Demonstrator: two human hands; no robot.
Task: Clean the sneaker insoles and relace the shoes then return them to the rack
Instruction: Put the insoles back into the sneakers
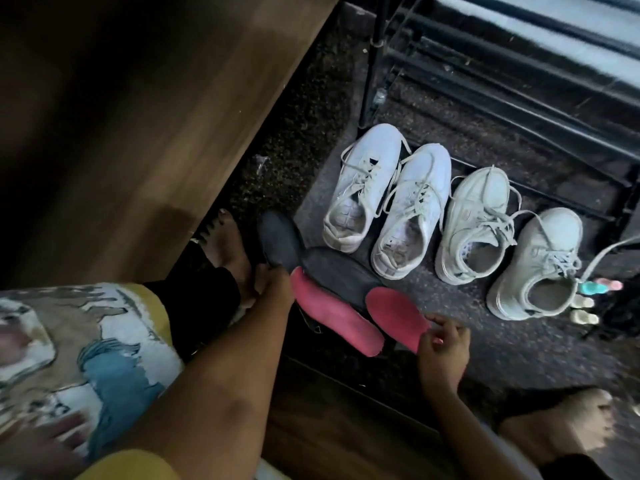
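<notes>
A wooden panel [138, 140] is closing off the left, leaving a narrow carpet strip beside the grey mat's [519, 348] left edge. There the left hand [273, 284], arm stretched forward, is gripping the near end of a dark insole [277, 242] that is pointing away. The right hand [445, 342], fingers curled, is pinching a pink insole's [394, 313] near edge. Four white sneakers [415, 188] are standing with toes toward the rack [519, 81], with open mat lying at the right.
</notes>
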